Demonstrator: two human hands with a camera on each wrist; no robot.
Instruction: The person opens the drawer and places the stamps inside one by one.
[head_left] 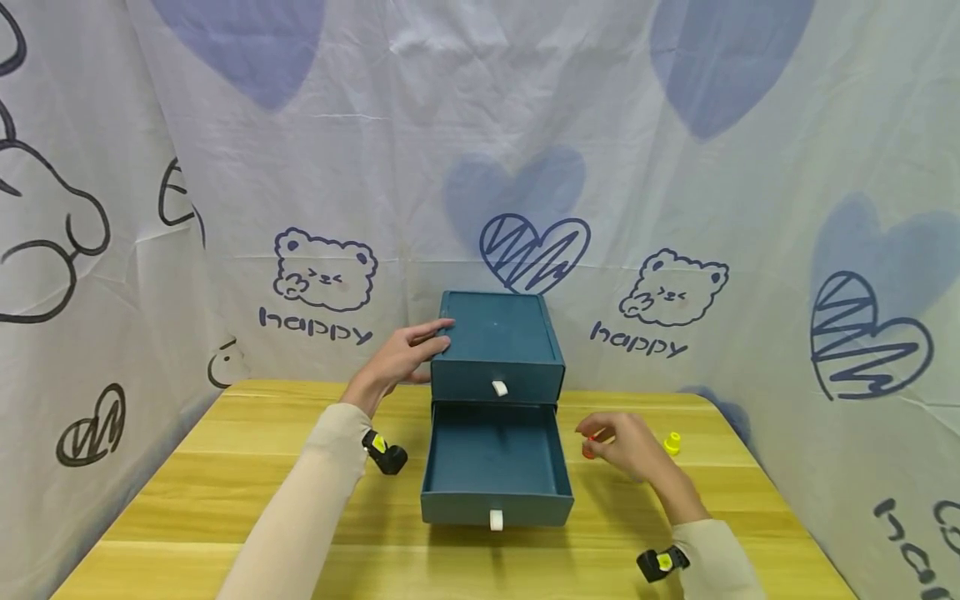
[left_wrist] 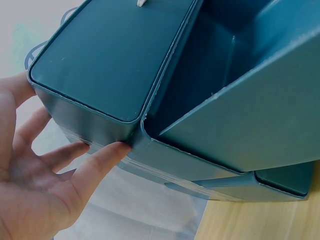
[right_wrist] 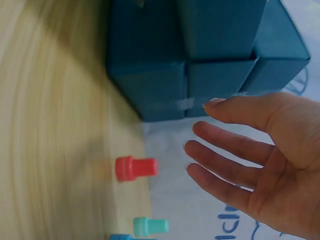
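Observation:
A dark teal drawer cabinet (head_left: 498,327) stands on the table with its middle drawer (head_left: 457,509) pulled out and no objects visible inside. My left hand (head_left: 403,357) rests against the cabinet's left side near the top, and its fairly straight fingertips touch the wall in the left wrist view. To the right of the drawer, my right hand (head_left: 628,446) hovers beside a small red peg-like piece (right_wrist: 136,168) with a wide base and narrower top. Its fingers are spread and hold nothing; the right wrist view shows a gap between them and the red piece.
A yellow piece (head_left: 672,443) of similar shape stands right of my right hand. A green piece (right_wrist: 150,226) and part of a blue one (right_wrist: 121,237) show in the right wrist view. White printed cloth (head_left: 420,208) hangs behind the wooden table (head_left: 262,467).

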